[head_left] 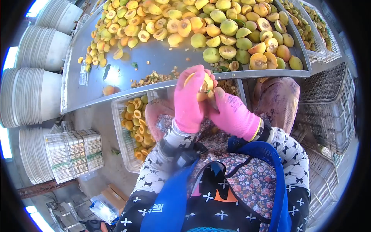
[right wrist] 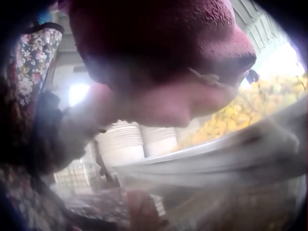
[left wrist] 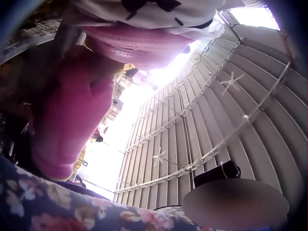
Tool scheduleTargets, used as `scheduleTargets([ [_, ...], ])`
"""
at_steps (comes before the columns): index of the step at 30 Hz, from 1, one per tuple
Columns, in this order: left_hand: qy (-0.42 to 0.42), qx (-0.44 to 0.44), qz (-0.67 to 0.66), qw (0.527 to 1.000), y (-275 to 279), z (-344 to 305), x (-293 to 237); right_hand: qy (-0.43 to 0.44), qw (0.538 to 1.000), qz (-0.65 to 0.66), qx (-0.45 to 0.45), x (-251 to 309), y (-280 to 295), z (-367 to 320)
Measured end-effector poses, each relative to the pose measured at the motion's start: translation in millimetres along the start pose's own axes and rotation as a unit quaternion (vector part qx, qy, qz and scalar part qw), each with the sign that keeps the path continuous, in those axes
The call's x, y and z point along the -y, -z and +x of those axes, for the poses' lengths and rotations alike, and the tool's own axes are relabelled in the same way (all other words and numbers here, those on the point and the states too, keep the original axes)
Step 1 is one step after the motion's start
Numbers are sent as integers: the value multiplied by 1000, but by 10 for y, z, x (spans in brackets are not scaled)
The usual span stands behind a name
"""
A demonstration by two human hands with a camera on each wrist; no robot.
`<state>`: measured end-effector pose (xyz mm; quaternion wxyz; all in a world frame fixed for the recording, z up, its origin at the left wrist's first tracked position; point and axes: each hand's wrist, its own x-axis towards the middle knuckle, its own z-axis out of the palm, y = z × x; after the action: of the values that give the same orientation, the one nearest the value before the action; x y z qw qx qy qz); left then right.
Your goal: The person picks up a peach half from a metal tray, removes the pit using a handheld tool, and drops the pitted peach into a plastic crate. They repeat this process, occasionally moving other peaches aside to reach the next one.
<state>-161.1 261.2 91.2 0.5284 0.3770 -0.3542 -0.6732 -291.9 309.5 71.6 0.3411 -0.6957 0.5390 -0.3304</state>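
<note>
In the head view, the pink-gloved left hand point(head_left: 188, 102) holds a yellow fruit point(head_left: 206, 86) upright, fingers curled round it, just beyond the tray's near edge. The pink-gloved right hand point(head_left: 236, 118) meets the fruit's lower right side with its thumb and curled fingers; whether a small tool is in it cannot be told. Pink glove fabric point(left wrist: 72, 115) fills much of the left wrist view, without the fruit clearly showing. A blurred, dark pink glove point(right wrist: 159, 43) covers the top of the right wrist view.
The metal tray point(head_left: 154, 86) bears many whole and halved fruits point(head_left: 183, 27), with pits and scraps near its edge. Below it, a white crate point(head_left: 118, 127) holds halves. Stacked white tubs point(head_left: 38, 48) stand left; grey crates point(head_left: 328, 108) stand right. Knees flank the hands.
</note>
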Motion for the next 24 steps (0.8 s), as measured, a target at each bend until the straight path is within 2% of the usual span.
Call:
scheduleTargets([
  [2, -80, 95, 216, 968, 224, 96, 46, 36, 999, -29, -23, -129, 74, 44],
  [4, -76, 156, 212, 962, 271, 88, -98, 86, 989, -121, -4, -247, 246, 79],
  [6, -62, 171, 236, 955, 300, 117, -107, 116, 977, -176, -11, -296, 360, 130],
  [7, -50, 153, 261, 952, 312, 153, -78, 98, 984, -134, -57, -276, 366, 113],
  [9, -33, 149, 164, 975, 240, 135, -198, 69, 985, -48, -152, -195, 359, 101],
  [10, -25, 147, 114, 982, 179, 122, -279, 58, 989, -3, -137, -110, 362, 66],
  [11, 9, 148, -72, 986, 135, 109, -314, 47, 991, 42, -121, 4, 366, 0],
  [12, 44, 145, -257, 955, 117, 105, -330, 34, 990, 88, -105, 88, 343, -60],
  [13, 43, 209, -250, 944, 165, 142, -301, 22, 990, 106, -91, 125, 303, -94],
  [16, 125, 134, -224, 957, 121, 111, -210, 134, 982, 17, -132, -5, 205, -56],
  [17, 108, 130, -204, 964, 156, 113, -151, 122, 988, 0, -99, -33, 221, -52],
  [20, 94, 143, -221, 960, 142, 119, -137, 115, 986, 8, -123, -15, 205, -40],
  [23, 131, 143, -275, 942, 84, 97, -172, 107, 987, -10, -122, -36, 208, -33],
  [24, 120, 121, -261, 950, 71, 85, -144, 106, 988, -20, -113, -50, 199, -34],
])
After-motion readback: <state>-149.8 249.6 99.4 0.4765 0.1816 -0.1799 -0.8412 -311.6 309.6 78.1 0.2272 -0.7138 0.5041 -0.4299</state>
